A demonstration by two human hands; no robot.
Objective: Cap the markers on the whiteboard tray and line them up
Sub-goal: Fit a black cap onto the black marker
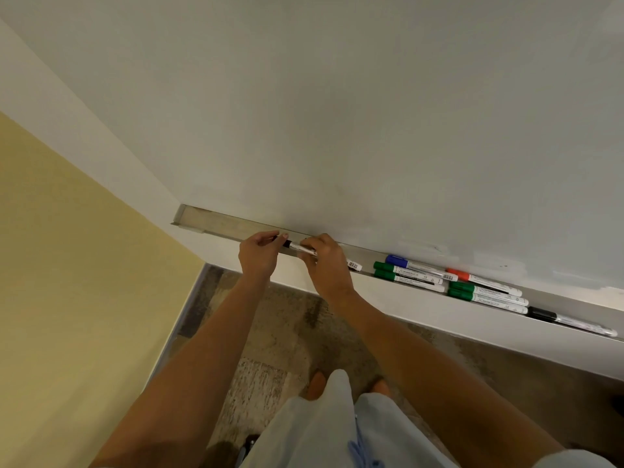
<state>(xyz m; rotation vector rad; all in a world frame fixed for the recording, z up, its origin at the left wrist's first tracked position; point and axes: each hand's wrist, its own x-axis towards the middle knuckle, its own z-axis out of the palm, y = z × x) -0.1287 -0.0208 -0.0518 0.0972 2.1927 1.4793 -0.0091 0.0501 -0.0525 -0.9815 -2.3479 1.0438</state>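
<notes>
A black-capped white marker point(299, 247) lies lengthwise over the metal whiteboard tray point(216, 224). My left hand point(258, 256) pinches its black cap end. My right hand point(324, 265) wraps the barrel, and the marker's labelled tail point(354, 265) sticks out past it. Further right in the tray lie capped markers: a blue one point(420, 266), two green ones point(407, 274), a red one point(483, 282), two more green ones point(486, 295) and a black one point(570, 320).
The whiteboard point(337, 113) rises behind the tray. A yellow wall point(67, 265) meets it at the left corner. Patterned floor point(270, 349) and my feet show below the tray.
</notes>
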